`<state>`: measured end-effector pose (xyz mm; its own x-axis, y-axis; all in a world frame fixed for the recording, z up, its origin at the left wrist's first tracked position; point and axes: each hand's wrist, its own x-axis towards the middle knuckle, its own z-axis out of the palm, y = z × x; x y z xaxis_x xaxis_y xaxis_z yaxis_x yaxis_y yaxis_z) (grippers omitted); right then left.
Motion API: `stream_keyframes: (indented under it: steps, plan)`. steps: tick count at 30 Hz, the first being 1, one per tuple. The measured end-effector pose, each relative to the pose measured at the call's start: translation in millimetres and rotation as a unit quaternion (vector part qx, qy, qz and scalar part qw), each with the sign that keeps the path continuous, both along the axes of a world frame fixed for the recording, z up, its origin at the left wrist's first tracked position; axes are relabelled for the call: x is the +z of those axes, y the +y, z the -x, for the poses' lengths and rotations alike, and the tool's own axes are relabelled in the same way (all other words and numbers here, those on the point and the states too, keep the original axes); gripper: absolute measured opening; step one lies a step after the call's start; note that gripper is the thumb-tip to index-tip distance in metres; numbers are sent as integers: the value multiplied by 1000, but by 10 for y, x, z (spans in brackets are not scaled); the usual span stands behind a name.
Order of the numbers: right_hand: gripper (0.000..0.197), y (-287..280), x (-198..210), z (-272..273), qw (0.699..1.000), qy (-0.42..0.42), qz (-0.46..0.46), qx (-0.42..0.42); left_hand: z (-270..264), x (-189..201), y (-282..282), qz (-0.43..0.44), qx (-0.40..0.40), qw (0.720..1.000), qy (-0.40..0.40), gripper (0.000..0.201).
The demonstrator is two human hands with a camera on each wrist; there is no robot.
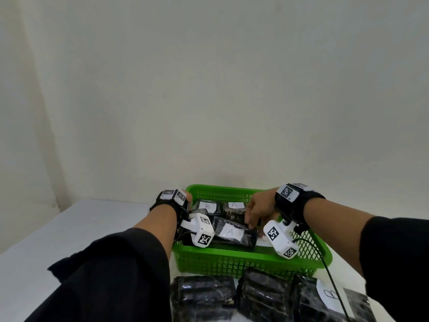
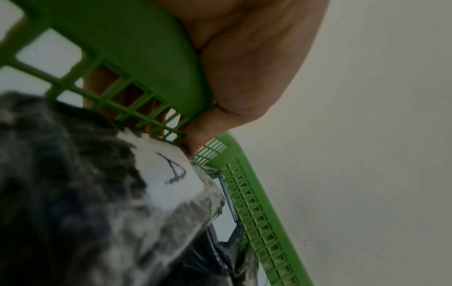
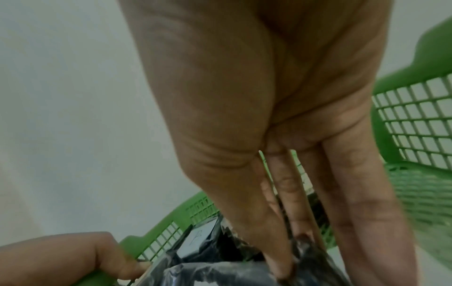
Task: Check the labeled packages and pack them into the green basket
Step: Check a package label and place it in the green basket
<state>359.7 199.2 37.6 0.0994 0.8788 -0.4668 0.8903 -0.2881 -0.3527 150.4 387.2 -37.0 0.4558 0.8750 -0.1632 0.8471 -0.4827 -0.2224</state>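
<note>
A green basket (image 1: 232, 256) stands on the white table. At its back lie a black wrapped package labelled B (image 1: 207, 206) and one labelled A (image 1: 234, 205). In front of them a third package labelled A (image 1: 229, 233) lies tilted across the basket. My left hand (image 1: 188, 199) grips the basket's left rim (image 2: 146, 38), thumb inside and fingers outside the grid. My right hand (image 1: 251, 223) reaches down and pinches the plastic at the right end of the tilted A package (image 3: 208, 274). Its label (image 2: 171, 174) shows close in the left wrist view.
Three more black packages lie on the table before the basket: two showing no label (image 1: 202, 296) (image 1: 262, 291) and one labelled B (image 1: 329, 298). A black cable (image 1: 334, 287) runs across that one. A pale wall stands close behind the basket.
</note>
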Motion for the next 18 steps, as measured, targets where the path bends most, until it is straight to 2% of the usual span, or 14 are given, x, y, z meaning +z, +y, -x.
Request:
stream_keyframes:
  steps: [3,5,8,9,11,13,15,18]
  plan:
    - [7,84,-59,-82,999,-2,-35,-4,-19,-36,41,-4,-4,1000,14,47]
    - [2,111,-133,-127,1000,16,-22,-6,-32,-43,69,3,-6,1000,13,46]
    - [27,94,-191,-150,988,128,-8,-82,-30,-58,104,7,-4,1000,9,43]
    - [29,85,-180,-159,985,154,1,-79,-30,-63,115,5,-3,1000,6,44]
    - [29,69,-160,-151,986,163,34,-31,-29,-63,120,10,-3,1000,4,43]
    - [30,70,-177,-130,991,131,32,-6,-35,-57,128,14,-2,1000,8,34]
    - [24,106,-207,-134,995,104,4,-11,-38,-58,147,11,-6,1000,18,27]
    - [13,113,-199,-136,991,125,-23,-41,-33,-72,182,6,-14,1000,24,24]
